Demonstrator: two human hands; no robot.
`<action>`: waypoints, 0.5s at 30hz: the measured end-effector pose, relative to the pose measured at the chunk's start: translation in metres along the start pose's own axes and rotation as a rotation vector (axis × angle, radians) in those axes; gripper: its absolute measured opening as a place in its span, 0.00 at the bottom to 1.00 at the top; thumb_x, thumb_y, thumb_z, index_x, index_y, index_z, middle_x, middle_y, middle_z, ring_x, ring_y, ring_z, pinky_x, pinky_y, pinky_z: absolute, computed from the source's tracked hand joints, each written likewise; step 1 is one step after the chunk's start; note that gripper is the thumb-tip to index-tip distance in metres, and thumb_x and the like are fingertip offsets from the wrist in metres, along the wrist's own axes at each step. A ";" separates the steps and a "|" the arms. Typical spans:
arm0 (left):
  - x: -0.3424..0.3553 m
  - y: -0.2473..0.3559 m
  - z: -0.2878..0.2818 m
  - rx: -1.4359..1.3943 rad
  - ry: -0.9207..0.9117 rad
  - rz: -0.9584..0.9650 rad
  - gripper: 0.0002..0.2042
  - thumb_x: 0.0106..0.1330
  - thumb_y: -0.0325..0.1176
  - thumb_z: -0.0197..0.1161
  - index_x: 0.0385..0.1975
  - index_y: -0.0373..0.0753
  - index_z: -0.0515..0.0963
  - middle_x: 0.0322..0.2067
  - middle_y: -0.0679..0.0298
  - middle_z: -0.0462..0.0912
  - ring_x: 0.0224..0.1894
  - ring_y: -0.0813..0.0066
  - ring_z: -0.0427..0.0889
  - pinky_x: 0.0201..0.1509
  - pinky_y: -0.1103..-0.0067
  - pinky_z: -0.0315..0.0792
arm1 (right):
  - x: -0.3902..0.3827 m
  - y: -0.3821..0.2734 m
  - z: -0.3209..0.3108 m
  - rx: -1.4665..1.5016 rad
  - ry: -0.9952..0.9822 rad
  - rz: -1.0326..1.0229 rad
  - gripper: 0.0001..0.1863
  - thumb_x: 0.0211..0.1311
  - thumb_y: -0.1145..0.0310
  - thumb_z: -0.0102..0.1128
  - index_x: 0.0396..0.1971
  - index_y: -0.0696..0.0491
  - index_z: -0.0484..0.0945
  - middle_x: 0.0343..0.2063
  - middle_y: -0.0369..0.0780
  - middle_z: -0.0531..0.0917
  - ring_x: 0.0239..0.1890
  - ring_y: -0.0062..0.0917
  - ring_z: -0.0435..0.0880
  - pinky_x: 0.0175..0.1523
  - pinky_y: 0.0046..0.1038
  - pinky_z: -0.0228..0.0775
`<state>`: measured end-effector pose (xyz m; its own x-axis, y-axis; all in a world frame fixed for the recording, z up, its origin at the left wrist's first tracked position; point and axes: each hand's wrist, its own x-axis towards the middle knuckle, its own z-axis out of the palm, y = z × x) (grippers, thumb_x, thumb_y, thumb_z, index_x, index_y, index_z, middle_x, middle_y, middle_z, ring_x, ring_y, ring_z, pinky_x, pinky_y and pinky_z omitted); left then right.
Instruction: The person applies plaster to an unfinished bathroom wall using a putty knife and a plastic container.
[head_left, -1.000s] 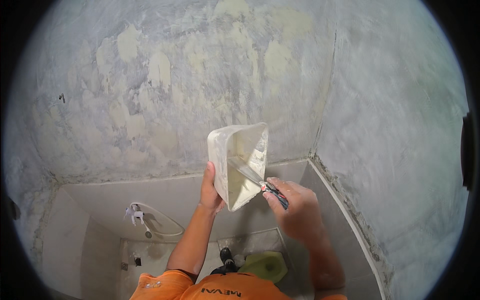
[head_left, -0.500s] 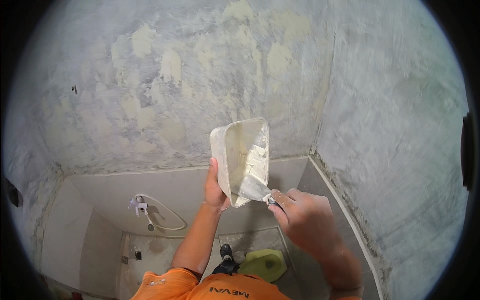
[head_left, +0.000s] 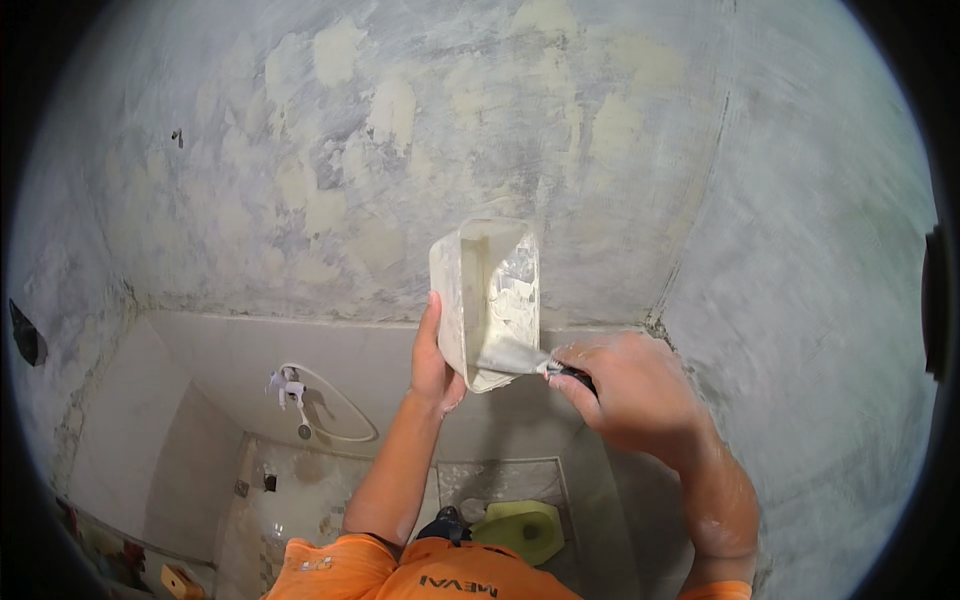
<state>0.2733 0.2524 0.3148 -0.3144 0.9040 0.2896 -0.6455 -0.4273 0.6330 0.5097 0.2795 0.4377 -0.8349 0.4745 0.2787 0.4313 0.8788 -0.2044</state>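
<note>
My left hand (head_left: 433, 365) is wrapped round the lower left side of a white rectangular plastic tub (head_left: 448, 300), which is tilted with its opening toward the right. Pale cream putty (head_left: 513, 305) clings in ridges to its inner wall. In my right hand (head_left: 630, 390) is the dark handle of a putty knife (head_left: 515, 357). Its wide metal blade, smeared with putty, reaches into the lower end of the tub; its edge is partly hidden inside. White residue marks the fingers of my right hand.
Ahead rises a grey wall (head_left: 330, 190) patched with cream putty, meeting another grey wall (head_left: 800, 260) on the right. Below are tiles, a white tap and hand shower (head_left: 290, 388), and a yellow-green squat toilet (head_left: 530, 530). An orange stool (head_left: 182, 582) stands lower left.
The tub has turned more upright in view. My right hand and the putty knife have moved up and to the right, the blade lying flatter across the tub's lower end. The view has shifted slightly.
</note>
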 end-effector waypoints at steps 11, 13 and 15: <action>0.057 0.041 -0.021 -0.035 0.156 -0.037 0.37 0.77 0.62 0.39 0.72 0.36 0.58 0.66 0.52 0.69 0.65 0.54 0.73 0.62 0.57 0.73 | 0.104 0.070 0.022 1.329 -0.100 0.348 0.20 0.76 0.58 0.53 0.48 0.62 0.80 0.22 0.38 0.80 0.16 0.17 0.73 0.19 0.22 0.64; 0.069 0.053 -0.019 -0.030 0.100 -0.045 0.37 0.76 0.62 0.37 0.72 0.36 0.57 0.66 0.51 0.68 0.65 0.53 0.73 0.61 0.56 0.74 | 0.126 0.078 0.025 1.506 -0.138 0.318 0.21 0.77 0.57 0.51 0.48 0.62 0.79 0.24 0.38 0.80 0.14 0.16 0.71 0.16 0.20 0.61; 0.078 0.071 -0.016 -0.018 0.050 -0.037 0.38 0.76 0.63 0.35 0.73 0.36 0.56 0.67 0.51 0.67 0.65 0.52 0.72 0.60 0.54 0.74 | 0.155 0.076 0.024 1.786 -0.187 0.197 0.21 0.77 0.56 0.51 0.49 0.61 0.76 0.24 0.36 0.78 0.15 0.15 0.71 0.18 0.19 0.62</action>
<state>0.1923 0.2921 0.3710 -0.3243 0.9175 0.2302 -0.6693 -0.3945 0.6296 0.4046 0.4183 0.4434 -0.9004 0.4315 0.0561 -0.2250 -0.3513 -0.9088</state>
